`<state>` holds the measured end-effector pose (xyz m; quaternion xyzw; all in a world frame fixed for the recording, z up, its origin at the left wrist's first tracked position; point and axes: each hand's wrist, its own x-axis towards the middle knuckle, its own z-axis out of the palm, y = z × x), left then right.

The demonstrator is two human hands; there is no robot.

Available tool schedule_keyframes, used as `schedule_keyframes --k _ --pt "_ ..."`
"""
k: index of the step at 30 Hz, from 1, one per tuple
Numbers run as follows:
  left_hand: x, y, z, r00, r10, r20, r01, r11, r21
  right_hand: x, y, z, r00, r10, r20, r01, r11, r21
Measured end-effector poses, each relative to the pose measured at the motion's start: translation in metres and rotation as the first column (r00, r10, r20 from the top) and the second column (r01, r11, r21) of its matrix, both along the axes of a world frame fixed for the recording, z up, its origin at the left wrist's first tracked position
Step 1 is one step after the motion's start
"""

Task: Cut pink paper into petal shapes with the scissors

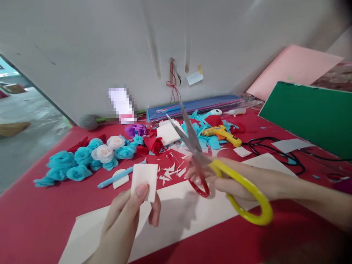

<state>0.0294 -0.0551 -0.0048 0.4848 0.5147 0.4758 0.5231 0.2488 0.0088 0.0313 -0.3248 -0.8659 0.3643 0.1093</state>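
Note:
Between the thumb and fingers of my left hand [129, 209] is a small white piece of paper [145, 178], held upright. My right hand [220, 179] grips a pair of scissors [194, 141] with one yellow and one red handle loop. The blades point up and away, slightly parted, clear of the paper piece. Under both hands lies a long white paper sheet [178, 216] on the red tabletop [33, 220]. White paper scraps [167, 172] are scattered just beyond it. A light blue pen [121, 175] rests on another small white piece, left of the held one.
Blue and white paper roses [78, 172] cluster at the left. Further back are blue crepe scraps [196, 124], a yellow glue gun [222, 135] with a black cord [298, 161], and a blue flat case [195, 106]. A green board [308, 113] leans at the right.

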Motion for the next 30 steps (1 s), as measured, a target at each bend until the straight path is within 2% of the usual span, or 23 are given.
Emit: schedule_keyframes --k 3,7,10,14,19,30 --pt "-0.004 0.006 0.000 0.995 0.014 0.094 -0.016 1.000 0.011 0.002 -0.008 0.006 0.998 -0.027 0.057 0.032 0.996 -0.079" --pt "-0.005 0.008 0.001 0.978 -0.094 0.188 0.089 0.995 0.036 0.005 -0.016 -0.009 0.991 -0.073 0.116 0.087 0.989 -0.119" --pt "-0.003 0.007 0.000 0.971 -0.122 0.207 0.110 0.992 0.067 0.009 -0.021 -0.019 0.994 -0.062 0.095 0.079 0.978 -0.193" --pt "-0.001 0.005 -0.002 0.975 -0.142 0.173 0.132 0.989 0.072 0.004 -0.024 -0.006 0.996 0.012 0.087 0.015 0.955 -0.295" --pt "0.000 0.004 -0.001 0.984 -0.148 0.095 0.143 0.988 0.058 -0.009 -0.025 0.016 0.993 0.019 0.113 0.021 0.940 -0.340" --pt "0.000 -0.001 -0.005 0.985 -0.173 0.014 0.172 0.983 0.060 -0.009 -0.027 0.018 0.989 0.052 0.138 -0.003 0.942 -0.335"
